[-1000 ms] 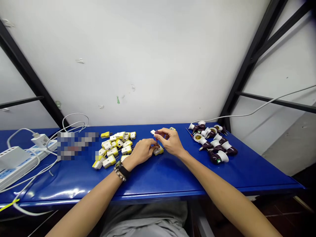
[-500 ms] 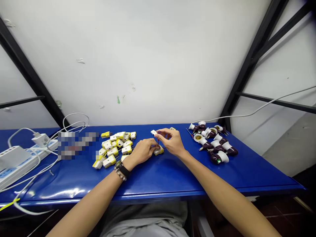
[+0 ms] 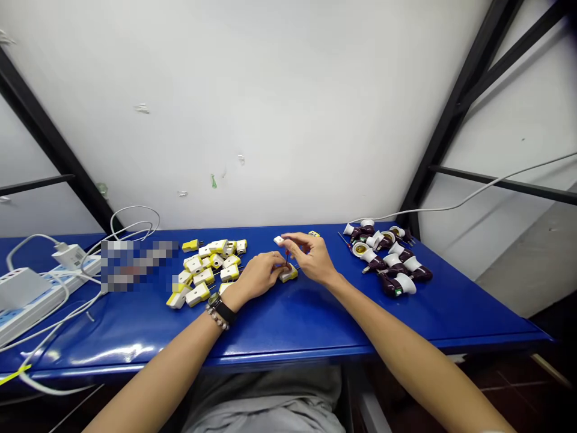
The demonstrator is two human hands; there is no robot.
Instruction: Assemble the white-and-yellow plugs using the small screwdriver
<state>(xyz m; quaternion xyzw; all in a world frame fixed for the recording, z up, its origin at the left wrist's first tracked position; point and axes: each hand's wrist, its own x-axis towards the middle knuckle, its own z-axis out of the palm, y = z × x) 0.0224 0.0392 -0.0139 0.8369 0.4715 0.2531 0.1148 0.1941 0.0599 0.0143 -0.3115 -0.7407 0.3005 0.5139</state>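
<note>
On the table (image 3: 288,328), plugs (image 3: 202,273) lie left, lamp holders (image 3: 387,258) right.

The left hand (image 3: 256,275) cups a small white-and-yellow plastic plug (image 3: 288,274) on the glossy blue table (image 3: 288,355), while the right hand (image 3: 313,258) pinches a thin red screwdriver (image 3: 287,257) upright above it. Further left lies a heap of similar plugs (image 3: 205,270); to the right, a cluster of white-and-maroon lamp socket adapters (image 3: 387,258).

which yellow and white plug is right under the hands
The yellow-and-white plug beside the left hand; it sits apart from the heap of plugs.
</note>
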